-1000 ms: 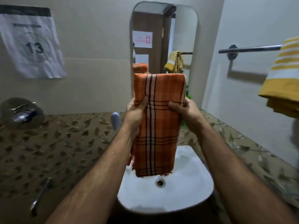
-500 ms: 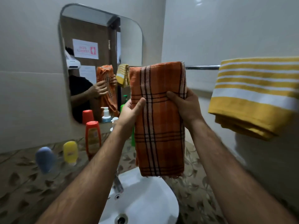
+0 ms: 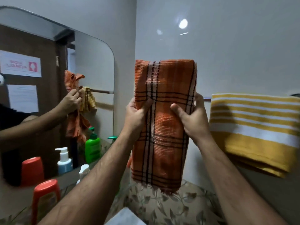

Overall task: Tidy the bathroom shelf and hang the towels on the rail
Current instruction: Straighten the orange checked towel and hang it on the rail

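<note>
Orange towel [image 3: 164, 124] in both hands

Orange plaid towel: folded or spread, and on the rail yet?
Folded, not hung. The orange plaid towel is a narrow layered strip gripped by both hands, left hand and right hand, left of the yellow striped towel.
</note>
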Demonstrator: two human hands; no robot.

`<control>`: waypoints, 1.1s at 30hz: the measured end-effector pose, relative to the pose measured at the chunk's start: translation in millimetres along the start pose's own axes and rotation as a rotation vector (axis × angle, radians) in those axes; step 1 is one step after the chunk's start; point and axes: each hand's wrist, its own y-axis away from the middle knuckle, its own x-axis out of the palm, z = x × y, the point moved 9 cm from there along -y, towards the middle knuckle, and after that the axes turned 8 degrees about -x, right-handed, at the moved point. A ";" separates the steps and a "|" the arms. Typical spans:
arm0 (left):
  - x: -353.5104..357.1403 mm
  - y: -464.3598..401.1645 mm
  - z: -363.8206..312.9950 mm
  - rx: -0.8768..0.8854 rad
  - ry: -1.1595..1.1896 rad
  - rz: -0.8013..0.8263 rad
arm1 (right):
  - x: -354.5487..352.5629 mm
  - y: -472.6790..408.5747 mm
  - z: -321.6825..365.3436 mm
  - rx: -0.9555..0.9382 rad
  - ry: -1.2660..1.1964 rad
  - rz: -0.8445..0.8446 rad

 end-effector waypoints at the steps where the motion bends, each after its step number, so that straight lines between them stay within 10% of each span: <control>1: 1.1 -5.6 -0.1 0.007 -0.011 0.011 | -3.1 -0.1 1.8 -0.042 0.082 -0.066; 13: 44.0 -111.1 -19.9 0.260 -0.435 0.019 | -12.5 -74.9 53.6 -0.390 0.772 -0.293; 21: 60.8 -149.1 8.2 0.303 -0.738 -0.082 | -5.9 -112.1 19.0 -0.219 1.234 -0.152; 25: 51.7 -149.5 0.1 0.370 -0.822 -0.206 | 10.1 -112.3 30.9 -0.491 1.469 -0.229; 33: 74.8 -141.8 -9.4 0.639 -1.084 -0.083 | 23.1 -118.4 18.6 -0.432 1.403 0.057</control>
